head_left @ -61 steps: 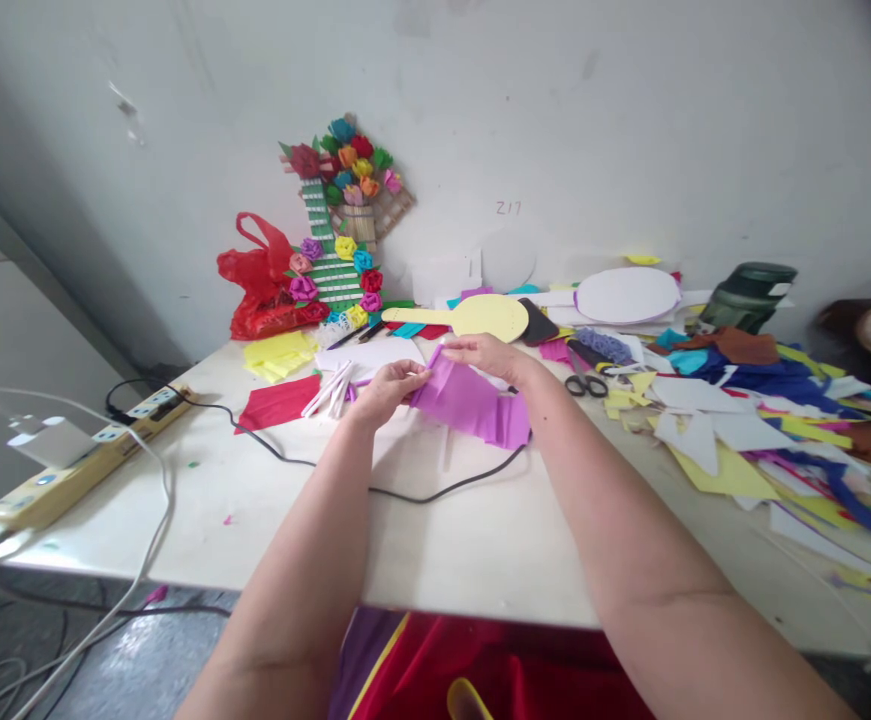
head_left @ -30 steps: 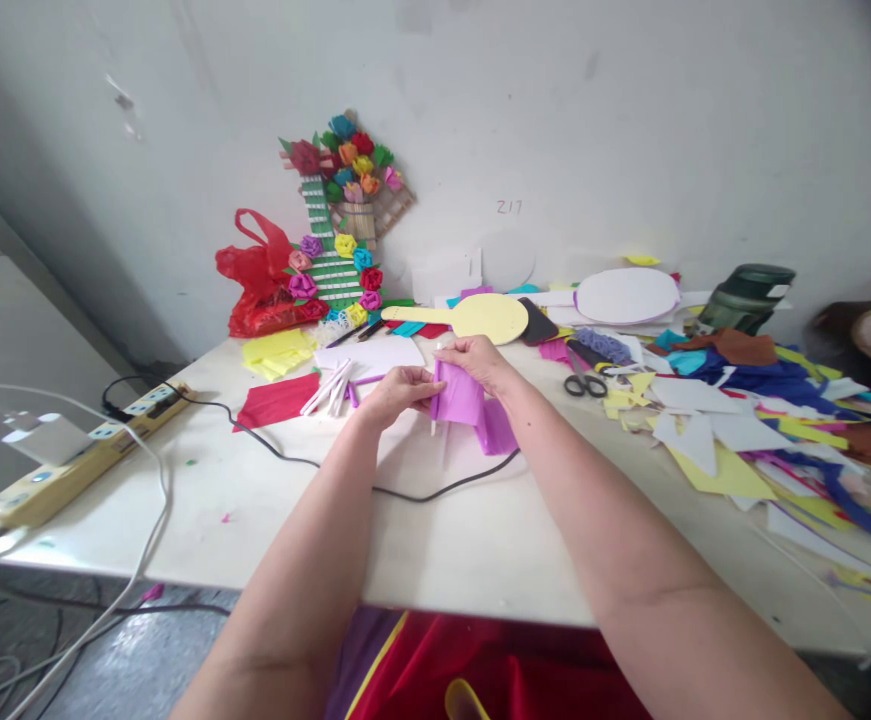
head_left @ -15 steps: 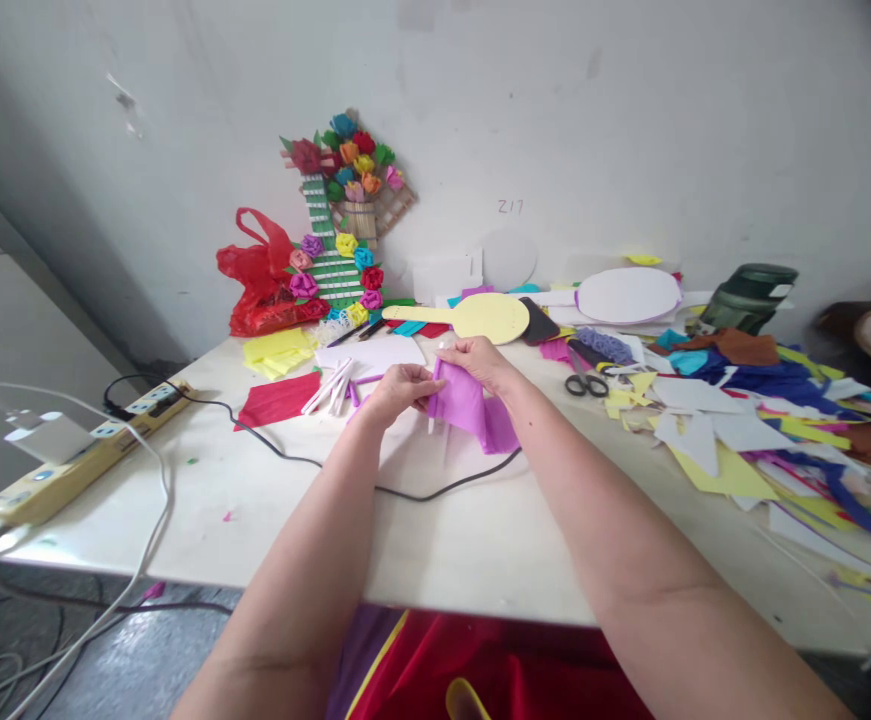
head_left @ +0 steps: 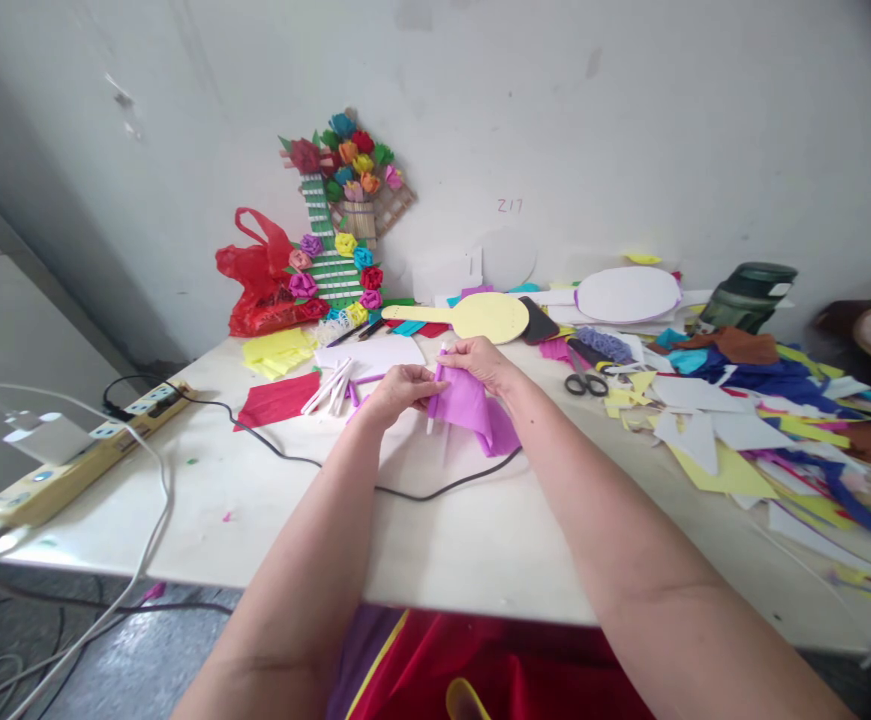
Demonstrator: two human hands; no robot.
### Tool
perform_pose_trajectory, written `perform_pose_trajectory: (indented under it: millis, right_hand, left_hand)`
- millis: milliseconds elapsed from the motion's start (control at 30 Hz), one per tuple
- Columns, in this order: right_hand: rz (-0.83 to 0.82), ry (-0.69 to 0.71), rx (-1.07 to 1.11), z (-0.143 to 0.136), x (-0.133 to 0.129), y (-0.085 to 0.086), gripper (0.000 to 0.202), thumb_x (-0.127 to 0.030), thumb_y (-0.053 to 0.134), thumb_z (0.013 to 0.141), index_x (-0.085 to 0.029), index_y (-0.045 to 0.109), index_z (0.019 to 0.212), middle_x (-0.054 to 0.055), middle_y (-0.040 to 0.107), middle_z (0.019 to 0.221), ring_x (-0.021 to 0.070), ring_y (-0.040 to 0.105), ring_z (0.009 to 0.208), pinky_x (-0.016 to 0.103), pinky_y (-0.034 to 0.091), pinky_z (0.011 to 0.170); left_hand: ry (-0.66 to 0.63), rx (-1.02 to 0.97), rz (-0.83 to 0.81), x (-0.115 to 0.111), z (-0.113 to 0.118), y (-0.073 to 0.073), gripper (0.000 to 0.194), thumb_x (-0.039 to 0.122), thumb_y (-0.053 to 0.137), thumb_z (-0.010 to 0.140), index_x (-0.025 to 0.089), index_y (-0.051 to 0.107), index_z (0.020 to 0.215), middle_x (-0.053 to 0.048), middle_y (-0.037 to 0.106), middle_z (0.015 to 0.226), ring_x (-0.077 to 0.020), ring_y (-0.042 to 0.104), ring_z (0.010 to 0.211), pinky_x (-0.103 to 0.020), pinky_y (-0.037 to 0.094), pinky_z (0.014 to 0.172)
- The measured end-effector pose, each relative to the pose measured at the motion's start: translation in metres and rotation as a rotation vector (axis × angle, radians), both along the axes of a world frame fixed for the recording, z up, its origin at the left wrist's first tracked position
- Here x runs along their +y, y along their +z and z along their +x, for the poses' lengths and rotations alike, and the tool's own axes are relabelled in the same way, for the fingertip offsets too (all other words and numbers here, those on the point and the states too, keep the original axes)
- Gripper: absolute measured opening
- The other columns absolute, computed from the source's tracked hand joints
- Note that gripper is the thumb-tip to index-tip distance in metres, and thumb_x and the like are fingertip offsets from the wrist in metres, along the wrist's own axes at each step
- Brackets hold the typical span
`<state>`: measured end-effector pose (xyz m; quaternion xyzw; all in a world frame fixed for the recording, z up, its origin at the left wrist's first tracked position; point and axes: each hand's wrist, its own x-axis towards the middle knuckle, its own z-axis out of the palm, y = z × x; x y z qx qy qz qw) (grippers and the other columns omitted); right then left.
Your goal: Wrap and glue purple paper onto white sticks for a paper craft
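A white stick [head_left: 430,424] stands nearly upright between my hands, with purple paper [head_left: 466,402] wrapped round its middle. My left hand [head_left: 407,388] pinches the wrapped stick from the left side. At the top edge of the paper, my right hand [head_left: 482,362] is closed on the purple sheet beside the stick. The loose end of the sheet hangs to the right and folds over near the table. Left of my left hand lie several white sticks [head_left: 329,388] and purple-wrapped ones.
Red paper [head_left: 279,401] and a power strip [head_left: 90,455] lie left, with a black cable [head_left: 424,498] crossing the front. A yellow paddle shape [head_left: 489,317] is behind my hands. Scissors [head_left: 586,384], paper scraps [head_left: 705,440] and a green bottle [head_left: 748,298] are right.
The stick has tilted slightly, and its white top end shows more above the paper. My fingers have shifted a little on it, and the loose purple end has moved slightly.
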<state>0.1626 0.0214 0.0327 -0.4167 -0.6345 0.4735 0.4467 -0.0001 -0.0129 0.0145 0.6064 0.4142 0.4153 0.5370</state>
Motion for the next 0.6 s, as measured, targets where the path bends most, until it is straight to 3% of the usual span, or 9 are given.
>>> perform_pose_trajectory:
  millis: [400,600]
  right_hand:
    - [-0.053,0.08,0.063,0.0022,0.0014,-0.0023,0.027,-0.032,0.074,0.05,-0.012,0.057,0.056,-0.004,0.051,0.048,0.0068,0.044,0.044,0.021,0.036,0.046]
    - [-0.104,0.141,0.086,0.0075,0.0002,0.0,0.027,-0.032,0.074,0.054,-0.011,0.065,0.069,0.0,0.061,0.059,0.0089,0.052,0.052,0.022,0.042,0.053]
  left_hand:
    - [-0.107,-0.072,-0.097,0.0005,-0.0065,-0.0019,0.033,0.037,0.075,0.055,0.012,0.057,0.063,0.002,0.052,0.051,-0.0087,0.051,0.046,-0.023,0.042,0.05]
    - [-0.031,-0.086,-0.09,0.0042,-0.0104,-0.0026,0.032,0.037,0.075,0.055,0.011,0.058,0.065,0.001,0.054,0.052,-0.0096,0.053,0.046,-0.024,0.044,0.05]
